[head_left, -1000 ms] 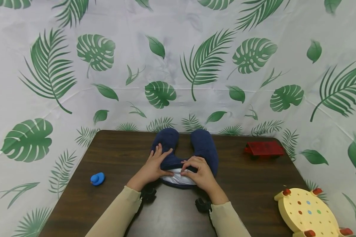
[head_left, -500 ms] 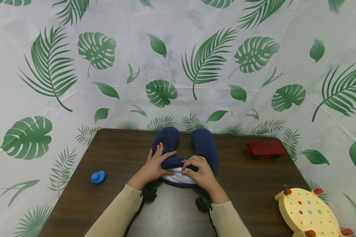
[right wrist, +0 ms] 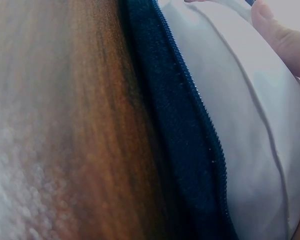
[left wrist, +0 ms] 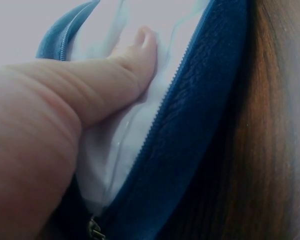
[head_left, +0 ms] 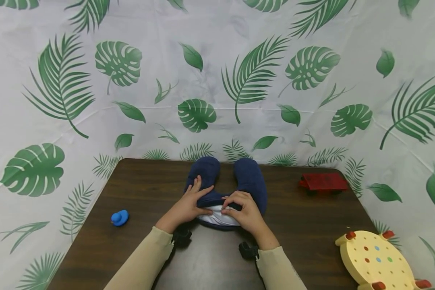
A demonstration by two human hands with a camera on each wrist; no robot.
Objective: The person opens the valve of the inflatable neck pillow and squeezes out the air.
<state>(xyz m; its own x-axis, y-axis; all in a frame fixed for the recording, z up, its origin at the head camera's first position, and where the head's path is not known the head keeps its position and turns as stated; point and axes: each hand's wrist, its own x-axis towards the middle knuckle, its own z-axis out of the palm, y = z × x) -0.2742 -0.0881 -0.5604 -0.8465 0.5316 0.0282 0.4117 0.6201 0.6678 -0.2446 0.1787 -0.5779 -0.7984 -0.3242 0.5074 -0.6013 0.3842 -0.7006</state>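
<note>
The navy neck pillow (head_left: 226,187) lies at 12 o'clock on the counter (head_left: 311,217), its zipper partly open with white inner cushion (head_left: 217,217) showing; the cover looks neither fully on nor off. The left hand (head_left: 188,205) lies flat, fingers spread on the cover; the right hand (head_left: 244,211) pinches the zipper edge. The left wrist view alone shows the zipper pull (left wrist: 94,229) at 6 o'clock and a thumb (left wrist: 132,62) pressing the cushion.

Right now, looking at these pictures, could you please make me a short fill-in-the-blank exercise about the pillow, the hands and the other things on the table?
1. The navy neck pillow has an open zipper that shows an inner lining of ____ colour.
2. The left hand rests on the pillow, and the right hand pinches at the ____ opening.
3. The small duck on the table is ____.
4. The red toy lies to the ____ of the pillow.

Missing words: white; zipper; blue; right
</note>
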